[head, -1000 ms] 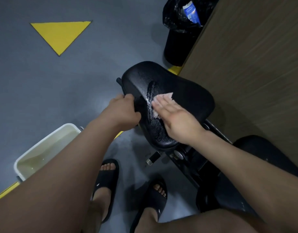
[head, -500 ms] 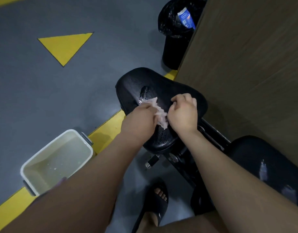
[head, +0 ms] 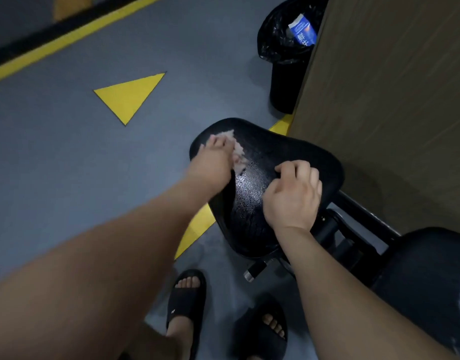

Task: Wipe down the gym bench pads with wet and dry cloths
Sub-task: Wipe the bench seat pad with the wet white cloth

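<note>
The single wide-angle camera sits on the person's head and looks forward and steeply down, close above the black seat pad (head: 275, 157) and both hands (left hand (head: 210, 162), right hand (head: 292, 198)), taking in the grey floor (head: 68, 152) around it and the person's own feet (head: 188, 283) at the bottom edge.

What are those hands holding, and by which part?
The left hand has the pale cloth bunched under its fingers against the seat pad; whether it is gripped or merely pressed is unclear. The right hand, curled, holds nothing.
</note>
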Available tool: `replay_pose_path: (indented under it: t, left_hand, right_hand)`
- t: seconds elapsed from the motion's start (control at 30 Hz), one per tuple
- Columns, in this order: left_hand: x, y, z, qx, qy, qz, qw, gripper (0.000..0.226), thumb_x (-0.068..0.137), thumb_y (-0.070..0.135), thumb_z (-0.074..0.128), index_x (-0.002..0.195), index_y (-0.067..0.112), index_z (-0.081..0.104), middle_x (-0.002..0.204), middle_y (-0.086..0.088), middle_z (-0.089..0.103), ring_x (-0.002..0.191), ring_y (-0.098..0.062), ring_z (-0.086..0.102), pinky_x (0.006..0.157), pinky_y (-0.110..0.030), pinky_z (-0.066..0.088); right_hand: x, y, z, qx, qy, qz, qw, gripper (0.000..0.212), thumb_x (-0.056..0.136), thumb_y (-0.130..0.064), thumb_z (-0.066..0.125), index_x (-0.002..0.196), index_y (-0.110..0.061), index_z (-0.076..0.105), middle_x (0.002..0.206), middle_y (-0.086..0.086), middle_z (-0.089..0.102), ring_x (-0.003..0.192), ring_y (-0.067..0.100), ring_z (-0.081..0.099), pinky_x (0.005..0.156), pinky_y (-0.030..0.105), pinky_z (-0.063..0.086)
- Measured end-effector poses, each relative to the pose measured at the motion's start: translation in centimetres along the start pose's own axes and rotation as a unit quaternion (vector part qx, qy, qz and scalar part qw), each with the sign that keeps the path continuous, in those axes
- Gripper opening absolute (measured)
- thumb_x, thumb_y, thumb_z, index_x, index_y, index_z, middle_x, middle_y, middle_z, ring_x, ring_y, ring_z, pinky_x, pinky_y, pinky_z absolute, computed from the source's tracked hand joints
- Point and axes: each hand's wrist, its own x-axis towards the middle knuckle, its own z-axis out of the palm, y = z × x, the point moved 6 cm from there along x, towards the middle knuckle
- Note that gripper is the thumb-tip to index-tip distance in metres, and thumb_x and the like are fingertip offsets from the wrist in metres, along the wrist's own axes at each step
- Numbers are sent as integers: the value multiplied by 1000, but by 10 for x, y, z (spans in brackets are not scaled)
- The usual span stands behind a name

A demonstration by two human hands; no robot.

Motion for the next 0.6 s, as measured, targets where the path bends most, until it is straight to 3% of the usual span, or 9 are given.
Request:
replay_pose_path:
  t: [0.17, 0.27, 0.37, 0.47, 0.6]
  left_hand:
    - [19, -11, -13, 9, -14, -5, 1000, 58, 101, 16, 44, 156, 9, 26, 162, -14, 24, 150, -33, 21, 114, -47, 34]
    - [-17, 5, -5, -10, 22, 57, 998, 61, 93, 21, 42, 152, 10, 32, 152, -11, 35, 141, -30, 37, 101, -50, 49]
    - [-66, 23, 14, -44, 44, 145, 987, 68, 94, 36, 26, 153, 2, 32, 154, -14, 38, 149, -28, 26, 117, -44, 36]
    - [-76, 22, 19, -32, 49, 155, 986, 64, 104, 40, 25, 154, 1, 34, 161, -17, 33, 153, -30, 20, 126, -34, 16]
    - [-23, 8, 3, 1, 55, 124, 991, 55, 106, 24, 36, 158, 9, 24, 161, -8, 30, 152, -25, 18, 118, -42, 30]
  right_hand:
    - [2, 0, 3, -14, 1, 7, 1000, 28, 80, -19, 44, 97, -14, 65, 107, 8, 57, 97, 31, 49, 88, 42, 37]
    - [0, 0, 3, -20, 12, 0, 1000, 28, 82, -16, 44, 97, -12, 66, 107, 9, 58, 96, 31, 49, 87, 41, 38]
    - [-1, 1, 4, -27, 17, -6, 999, 26, 83, -15, 45, 98, -12, 66, 107, 9, 58, 96, 31, 50, 87, 42, 40]
    - [-2, 2, 5, -33, 28, -11, 999, 25, 84, -15, 46, 98, -13, 66, 107, 9, 58, 96, 31, 50, 86, 42, 39]
    - [-2, 3, 7, -36, 42, -15, 998, 24, 84, -14, 47, 98, -12, 66, 106, 9, 58, 96, 31, 49, 86, 41, 37]
